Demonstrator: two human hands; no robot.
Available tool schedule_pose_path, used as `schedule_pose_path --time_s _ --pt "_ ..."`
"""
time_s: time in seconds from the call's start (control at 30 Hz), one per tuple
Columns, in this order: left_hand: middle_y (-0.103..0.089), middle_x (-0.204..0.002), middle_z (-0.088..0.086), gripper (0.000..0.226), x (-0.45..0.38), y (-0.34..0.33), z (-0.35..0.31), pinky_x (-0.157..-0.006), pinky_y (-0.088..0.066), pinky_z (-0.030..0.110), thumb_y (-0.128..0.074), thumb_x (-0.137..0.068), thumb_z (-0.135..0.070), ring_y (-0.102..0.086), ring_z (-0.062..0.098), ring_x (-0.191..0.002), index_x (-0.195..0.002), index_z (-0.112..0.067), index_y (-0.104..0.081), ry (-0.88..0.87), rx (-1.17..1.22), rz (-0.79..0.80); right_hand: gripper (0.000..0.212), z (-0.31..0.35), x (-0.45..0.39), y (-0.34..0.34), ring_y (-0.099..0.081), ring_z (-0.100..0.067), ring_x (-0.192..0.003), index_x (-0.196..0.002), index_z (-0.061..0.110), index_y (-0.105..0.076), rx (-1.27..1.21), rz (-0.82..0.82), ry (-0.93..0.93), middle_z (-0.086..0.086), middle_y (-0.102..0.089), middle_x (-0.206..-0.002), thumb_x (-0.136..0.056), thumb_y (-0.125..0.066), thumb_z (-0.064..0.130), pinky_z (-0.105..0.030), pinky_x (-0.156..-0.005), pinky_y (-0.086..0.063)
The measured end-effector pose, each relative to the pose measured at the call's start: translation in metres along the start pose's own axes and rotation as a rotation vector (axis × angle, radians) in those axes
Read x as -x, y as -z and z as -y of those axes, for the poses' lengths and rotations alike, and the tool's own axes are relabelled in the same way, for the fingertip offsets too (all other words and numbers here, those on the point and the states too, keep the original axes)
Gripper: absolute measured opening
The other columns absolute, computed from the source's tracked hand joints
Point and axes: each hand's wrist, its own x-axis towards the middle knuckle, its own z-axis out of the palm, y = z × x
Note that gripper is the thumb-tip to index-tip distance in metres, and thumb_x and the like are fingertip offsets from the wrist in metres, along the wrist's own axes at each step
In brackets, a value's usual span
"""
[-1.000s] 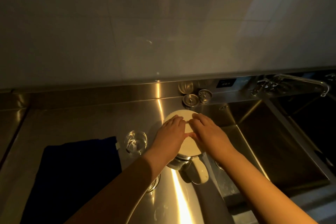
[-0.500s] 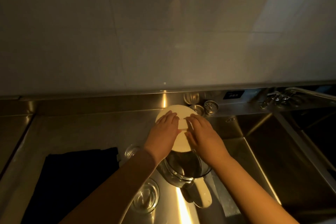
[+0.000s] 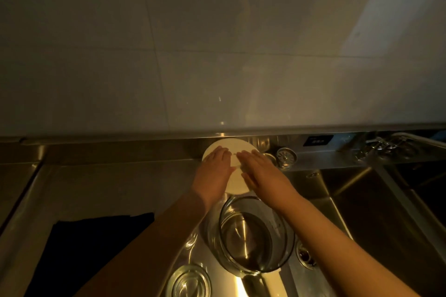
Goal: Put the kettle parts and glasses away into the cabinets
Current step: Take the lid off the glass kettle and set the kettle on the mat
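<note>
Both hands are on the white kettle lid (image 3: 235, 177), lifted clear of the glass kettle (image 3: 255, 236): left hand (image 3: 213, 173) and right hand (image 3: 263, 176) lie flat-fingered over its top; whether thumbs curl beneath, I cannot tell. Kettle stands open on the steel desk (image 3: 108, 190), below the lid. One glass (image 3: 189, 282) stands near it. Nothing stored yet, I judge; no cabinet in view.

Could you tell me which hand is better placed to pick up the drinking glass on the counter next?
Left, probably: the glass lies beside the left forearm, left of the kettle. Both hands, left and right, hold the lid.
</note>
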Motion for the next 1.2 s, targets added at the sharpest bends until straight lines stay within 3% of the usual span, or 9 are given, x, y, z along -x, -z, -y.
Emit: schedule_pose_path --time_s 0.33,0.47,0.6,0.7,0.77,0.87,1.0,1.07,1.2 --pt "-0.021 -0.155 0.009 0.052 -0.024 -0.026 0.022 -0.113 -0.02 0.029 -0.038 -0.102 -0.027 -0.019 0.02 -0.143 -0.147 -0.009 -0.022 0.049 0.023 0.103 0.047 -0.026 -0.023 -0.006 -0.023 -0.013 -0.139 -0.141 0.025 -0.036 -0.119 0.208 0.031 0.001 -0.036 -0.148 -0.096 -0.048 0.02 -0.028 -0.112 -0.019" --pt "-0.02 -0.156 0.007 0.053 -0.023 -0.05 0.03 -0.114 -0.019 0.03 -0.037 -0.102 -0.031 -0.018 0.019 -0.144 -0.148 -0.01 -0.021 0.052 -0.019 0.136 0.043 -0.037 -0.025 -0.01 -0.03 -0.009 -0.134 -0.139 0.022 -0.04 -0.201 0.356 -0.01 0.001 -0.038 -0.146 -0.098 -0.043 0.012 -0.001 -0.096 -0.016" --pt "-0.024 -0.155 0.003 0.052 -0.018 -0.069 0.037 -0.112 -0.019 0.027 -0.037 -0.101 -0.034 -0.021 0.016 -0.142 -0.147 -0.013 -0.026 0.035 -0.033 0.094 0.04 -0.055 -0.027 -0.025 -0.03 0.001 -0.127 -0.134 0.024 -0.045 -0.204 0.438 0.09 0.008 -0.038 -0.142 -0.095 -0.051 0.016 0.005 -0.095 -0.015" --pt "-0.024 -0.155 0.002 0.052 -0.021 -0.081 0.043 -0.111 -0.021 0.027 -0.038 -0.1 -0.035 -0.022 0.016 -0.142 -0.147 -0.014 -0.027 0.051 -0.026 0.101 0.031 -0.062 -0.025 -0.039 -0.042 0.002 -0.124 -0.122 0.046 -0.052 -0.024 0.39 0.198 0.017 -0.046 -0.137 -0.091 -0.055 0.044 -0.017 -0.108 -0.028" --pt "-0.025 -0.154 0.002 0.052 -0.023 -0.088 0.046 -0.111 -0.023 0.028 -0.04 -0.1 -0.035 -0.023 0.017 -0.141 -0.146 -0.015 -0.028 0.065 -0.002 0.128 0.033 -0.074 -0.027 -0.055 -0.033 -0.004 -0.134 -0.127 0.052 -0.043 -0.006 0.467 0.217 0.022 -0.035 -0.142 -0.094 -0.047 0.048 -0.023 -0.112 -0.018" --pt "-0.029 -0.152 0.003 0.05 -0.025 -0.096 0.051 -0.11 -0.024 0.027 -0.043 -0.099 -0.032 -0.026 0.017 -0.14 -0.144 -0.014 -0.032 0.093 0.052 0.139 0.046 -0.074 -0.034 -0.067 -0.019 -0.009 -0.14 -0.143 0.035 -0.025 0.03 0.597 0.121 0.011 -0.022 -0.152 -0.1 -0.04 0.034 -0.015 -0.103 -0.011" --pt "-0.033 -0.15 0.003 0.048 -0.028 -0.107 0.053 -0.11 -0.022 0.025 -0.045 -0.098 -0.029 -0.025 0.017 -0.14 -0.142 -0.012 -0.035 0.101 0.053 0.127 0.053 -0.067 -0.041 -0.077 -0.015 -0.015 -0.142 -0.148 0.025 -0.017 0.063 0.69 0.106 0.002 -0.015 -0.156 -0.1 -0.033 0.042 -0.025 -0.11 -0.012" --pt "-0.035 -0.148 0.004 0.047 -0.031 -0.112 0.055 -0.11 -0.023 0.025 -0.047 -0.098 -0.027 -0.026 0.018 -0.139 -0.141 -0.011 -0.037 0.109 0.052 0.145 0.058 -0.067 -0.042 -0.08 -0.009 -0.015 -0.143 -0.149 0.023 -0.008 -0.004 0.772 -0.043 0.0 -0.007 -0.157 -0.1 -0.037 0.035 -0.026 -0.112 -0.009" --pt "-0.04 -0.144 0.005 0.044 -0.034 -0.117 0.058 -0.107 -0.028 0.026 -0.051 -0.096 -0.022 -0.033 0.019 -0.135 -0.137 -0.01 -0.042 0.135 0.088 0.168 0.066 -0.069 -0.042 -0.084 -0.001 -0.017 -0.144 -0.148 0.016 0.001 0.031 0.817 -0.019 -0.004 0.001 -0.157 -0.099 -0.042 0.026 -0.028 -0.114 -0.005"
